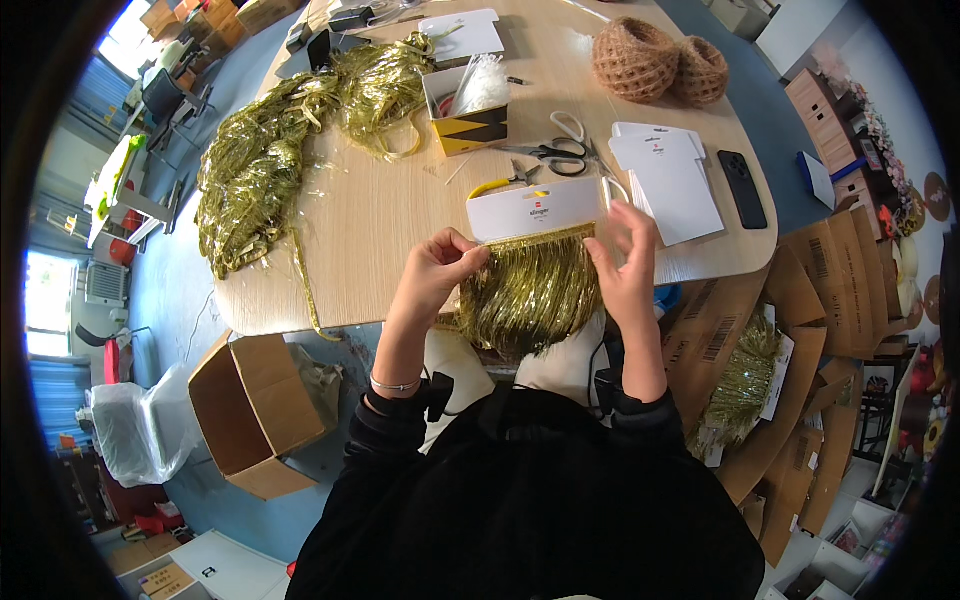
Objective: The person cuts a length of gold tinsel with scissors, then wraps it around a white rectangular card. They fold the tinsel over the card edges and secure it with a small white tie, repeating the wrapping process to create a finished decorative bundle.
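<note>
My left hand (448, 262) pinches the upper left corner of a gold tinsel fringe garland (532, 292), whose strands hang over the table's front edge above my lap. A white printed header card (534, 213) stands along its top band. At the band's right end is my right hand (626, 259), its thumb against the band and its fingers raised and apart. Just behind the card lie yellow-handled pliers (504, 182) and black-handled scissors (562, 156). A box (470, 129) of white plastic ties (481, 86) stands further back.
Loose gold fringe (259, 176) is heaped on the table's left. White cards (671, 184), a black phone (742, 189) and balls of brown twine (636, 60) lie at right. Open cardboard boxes stand at floor level, one left (274, 394), one right (795, 360) holding carded fringe (742, 382).
</note>
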{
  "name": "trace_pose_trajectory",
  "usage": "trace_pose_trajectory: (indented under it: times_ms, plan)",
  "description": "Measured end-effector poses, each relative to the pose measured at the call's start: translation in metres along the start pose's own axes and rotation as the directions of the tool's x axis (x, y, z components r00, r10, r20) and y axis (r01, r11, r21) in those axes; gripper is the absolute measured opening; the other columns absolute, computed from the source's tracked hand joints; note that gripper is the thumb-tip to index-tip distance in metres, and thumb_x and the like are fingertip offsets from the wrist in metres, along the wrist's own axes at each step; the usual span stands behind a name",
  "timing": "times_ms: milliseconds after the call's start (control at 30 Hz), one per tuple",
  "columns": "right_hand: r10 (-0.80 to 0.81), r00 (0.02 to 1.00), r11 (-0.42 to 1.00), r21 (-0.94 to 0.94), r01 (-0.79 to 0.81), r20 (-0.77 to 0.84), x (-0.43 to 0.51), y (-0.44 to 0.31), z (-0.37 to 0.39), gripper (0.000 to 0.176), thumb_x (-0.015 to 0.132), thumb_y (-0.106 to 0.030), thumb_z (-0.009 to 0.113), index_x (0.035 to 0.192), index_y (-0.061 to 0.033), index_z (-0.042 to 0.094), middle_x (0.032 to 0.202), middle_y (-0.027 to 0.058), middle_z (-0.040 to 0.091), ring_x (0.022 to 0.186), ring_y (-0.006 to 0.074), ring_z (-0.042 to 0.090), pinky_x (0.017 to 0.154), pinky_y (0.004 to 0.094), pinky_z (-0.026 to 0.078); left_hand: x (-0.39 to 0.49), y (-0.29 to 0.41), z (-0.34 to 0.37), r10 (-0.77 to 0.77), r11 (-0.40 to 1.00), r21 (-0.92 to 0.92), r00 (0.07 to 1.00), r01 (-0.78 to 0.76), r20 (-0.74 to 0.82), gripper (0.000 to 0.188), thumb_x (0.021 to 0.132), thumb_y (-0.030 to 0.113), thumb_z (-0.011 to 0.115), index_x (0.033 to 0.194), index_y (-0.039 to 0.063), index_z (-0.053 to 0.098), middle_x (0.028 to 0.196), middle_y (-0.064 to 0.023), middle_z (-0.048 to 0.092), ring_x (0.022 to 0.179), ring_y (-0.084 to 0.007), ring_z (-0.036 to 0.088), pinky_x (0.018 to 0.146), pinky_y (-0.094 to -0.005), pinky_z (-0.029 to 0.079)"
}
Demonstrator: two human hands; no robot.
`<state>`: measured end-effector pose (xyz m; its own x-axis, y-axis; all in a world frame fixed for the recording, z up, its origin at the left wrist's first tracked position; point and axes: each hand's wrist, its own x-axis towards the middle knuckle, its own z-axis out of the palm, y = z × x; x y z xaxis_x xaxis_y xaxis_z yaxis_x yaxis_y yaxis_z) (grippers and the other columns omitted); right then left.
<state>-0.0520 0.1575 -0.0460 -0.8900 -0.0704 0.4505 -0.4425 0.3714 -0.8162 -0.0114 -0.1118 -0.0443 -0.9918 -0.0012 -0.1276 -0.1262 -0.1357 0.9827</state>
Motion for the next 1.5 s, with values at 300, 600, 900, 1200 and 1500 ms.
trace_pose_trajectory:
  times_ms: [300,600,900,1200,1500]
  plan:
    - [-0.314,0.943,0.909,-0.254,0.331,0.108,0.01,0.009,0.02,0.028,0.086,0.001,0.071,0.113,-0.0089,0.073,0.105,0.0068,0.071,0.103,0.0269,0.065,0.097,0.0431,0.05,-0.001,0.007,0.009,0.021,0.992,0.124,0.999,-0.015,-0.049,0.015,0.092,0.012,0.077,0.089,0.003,0.064,0.084,0.0013,0.068,0.075,-0.0037,0.059,0.069,-0.019,0.047]
    - [-0.403,0.906,0.891,-0.171,0.421,0.131,0.003,-0.047,0.03,0.031,0.084,-0.004,0.072,0.114,-0.0062,0.073,0.11,0.0072,0.07,0.11,0.0282,0.064,0.104,0.0446,0.049,-0.005,0.005,0.025,0.12,0.992,-0.014,0.987,-0.123,-0.109,0.013,0.091,0.004,0.076,0.09,0.001,0.064,0.087,0.0002,0.068,0.079,-0.0043,0.063,0.071,-0.0202,0.052]
    - [-0.462,0.884,0.862,-0.198,0.467,0.072,0.007,-0.065,0.039,0.032,0.075,0.007,0.077,0.104,-0.0052,0.074,0.098,0.0059,0.07,0.092,0.0247,0.068,0.078,0.0345,0.057,-0.02,0.012,0.041,0.125,0.971,-0.185,0.983,-0.148,-0.132,0.013,0.09,0.001,0.076,0.097,-0.001,0.065,0.092,-0.0037,0.071,0.083,-0.0058,0.066,0.075,-0.0205,0.054]
    - [-0.326,0.941,0.905,-0.257,0.339,0.092,0.002,-0.09,0.023,0.022,0.08,-0.003,0.076,0.102,-0.0089,0.075,0.101,0.0034,0.071,0.094,0.026,0.06,0.082,0.0345,0.05,-0.022,0.017,0.047,0.132,0.966,-0.21,0.985,-0.154,-0.115,0.014,0.089,0.0,0.077,0.095,-0.001,0.065,0.092,-0.0061,0.072,0.082,-0.0066,0.067,0.075,-0.0208,0.055]
    - [-0.124,0.96,0.937,0.349,0.03,0.252,-0.007,-0.096,0.014,0.032,0.082,0.004,0.066,0.112,-0.0006,0.058,0.114,0.0133,0.056,0.103,0.0234,0.061,0.09,0.0333,0.052,-0.038,0.037,0.05,0.158,0.928,-0.351,0.986,-0.127,0.06,0.015,0.088,0.003,0.079,0.095,0.0,0.067,0.093,-0.0064,0.073,0.084,-0.0095,0.069,0.077,-0.0233,0.057]
